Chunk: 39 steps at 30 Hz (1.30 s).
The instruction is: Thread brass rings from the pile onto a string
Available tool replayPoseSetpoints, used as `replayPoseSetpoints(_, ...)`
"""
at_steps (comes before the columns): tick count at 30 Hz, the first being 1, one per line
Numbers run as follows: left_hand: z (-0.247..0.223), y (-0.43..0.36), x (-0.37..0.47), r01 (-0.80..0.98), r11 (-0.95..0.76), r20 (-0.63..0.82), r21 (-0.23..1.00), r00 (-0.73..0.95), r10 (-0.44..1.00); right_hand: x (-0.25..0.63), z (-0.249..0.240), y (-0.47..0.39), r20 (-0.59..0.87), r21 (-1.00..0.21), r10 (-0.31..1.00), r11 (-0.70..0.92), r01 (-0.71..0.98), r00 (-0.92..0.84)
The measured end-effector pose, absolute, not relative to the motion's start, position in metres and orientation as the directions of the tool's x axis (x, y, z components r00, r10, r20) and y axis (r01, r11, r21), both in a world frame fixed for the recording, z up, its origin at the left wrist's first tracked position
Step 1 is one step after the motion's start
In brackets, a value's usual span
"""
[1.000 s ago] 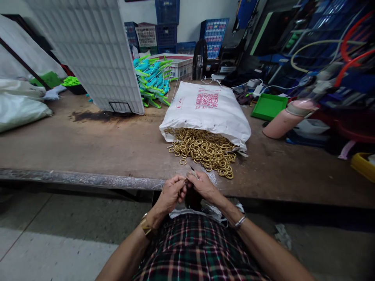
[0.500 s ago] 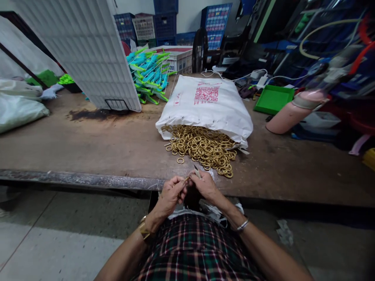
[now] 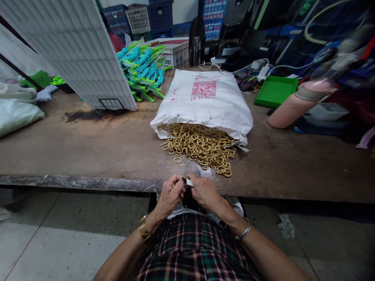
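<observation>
Above my lap, at the table's front edge, both hands work close together. My left hand (image 3: 171, 194) is closed, its fingers pinching a gold-coloured ring (image 3: 174, 185) that is mostly hidden. A small knife (image 3: 189, 182), with a dark tip and a pale part behind it, is gripped in my right hand (image 3: 205, 191). Its tip points left and meets the fingers of my left hand. Just beyond my hands lies a heap of gold-coloured rings (image 3: 202, 146), spilling from the open mouth of a white woven sack (image 3: 202, 101). One loose ring (image 3: 177, 160) lies left of the heap.
A white ribbed panel (image 3: 88, 58) stands tilted on the brown table (image 3: 73, 152). Behind it are turquoise and green plastic pieces (image 3: 143, 70). A green tray (image 3: 276, 91) and a pink bottle (image 3: 297, 105) stand at the right. Crates (image 3: 139, 19) are stacked at the back.
The knife has swung from pointing up and away to pointing left, against my left hand's fingers. My left hand stays closed in nearly the same place. The whole view has shifted slightly.
</observation>
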State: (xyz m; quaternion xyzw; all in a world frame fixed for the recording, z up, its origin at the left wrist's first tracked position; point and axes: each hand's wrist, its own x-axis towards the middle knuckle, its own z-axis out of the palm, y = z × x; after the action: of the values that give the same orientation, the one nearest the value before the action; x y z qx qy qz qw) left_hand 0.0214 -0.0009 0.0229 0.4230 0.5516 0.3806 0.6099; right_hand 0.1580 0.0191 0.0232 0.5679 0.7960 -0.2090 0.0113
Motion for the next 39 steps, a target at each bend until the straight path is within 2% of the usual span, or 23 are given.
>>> replayPoseSetpoints(4, 0.036, -0.014, 0.018, -0.08, 0.386, -0.359, 0.919, 0.235, 0.903, 0.16, 0.018, 0.031, -0.219, -0.263, 0.936, 0.216, 0.94, -0.276)
replayPoseSetpoints(7, 0.04, -0.02, 0.015, -0.235, 0.452, -0.37, 0.86, 0.322, 0.872, 0.155, 0.013, 0.042, -0.151, -0.272, 0.952, 0.218, 0.937, -0.265)
replayPoseSetpoints(11, 0.032, -0.015, 0.011, -0.388, 0.494, -0.394, 0.778, 0.312, 0.865, 0.136, 0.011, 0.056, -0.063, -0.346, 0.969, 0.204, 0.916, -0.239)
replayPoseSetpoints(15, 0.024, -0.009, 0.002, -0.488, 0.514, -0.422, 0.705, 0.294, 0.858, 0.117, 0.008, 0.069, -0.028, -0.309, 0.985, 0.155, 0.938, -0.171)
replayPoseSetpoints(20, 0.019, -0.006, -0.008, -0.633, 0.56, -0.43, 0.534, 0.367, 0.825, 0.109, 0.004, 0.079, -0.024, -0.265, 0.987, 0.15, 0.953, -0.162)
replayPoseSetpoints(24, 0.014, -0.002, -0.012, -0.716, 0.574, -0.434, 0.398, 0.404, 0.805, 0.11, 0.006, 0.08, -0.041, -0.278, 0.987, 0.14, 0.95, -0.158)
replayPoseSetpoints(27, 0.013, 0.0, -0.013, -0.74, 0.575, -0.454, 0.348, 0.404, 0.794, 0.113, 0.007, 0.079, -0.026, -0.306, 0.985, 0.153, 0.939, -0.169)
replayPoseSetpoints(31, 0.015, 0.003, -0.012, -0.733, 0.546, -0.499, 0.406, 0.323, 0.804, 0.121, 0.002, 0.074, 0.034, -0.4, 0.975, 0.214, 0.891, -0.219)
replayPoseSetpoints(33, 0.016, 0.004, -0.01, -0.687, 0.505, -0.495, 0.523, 0.238, 0.836, 0.126, 0.0, 0.07, 0.075, -0.511, 0.967, 0.247, 0.823, -0.243)
replayPoseSetpoints(36, 0.019, 0.005, -0.007, -0.524, 0.431, -0.457, 0.735, 0.087, 0.885, 0.133, 0.0, 0.058, 0.13, -0.681, 0.963, 0.261, 0.685, -0.238)
replayPoseSetpoints(39, 0.018, 0.004, -0.002, -0.374, 0.389, -0.419, 0.842, 0.001, 0.908, 0.138, 0.003, 0.045, 0.13, -0.759, 0.959, 0.261, 0.597, -0.254)
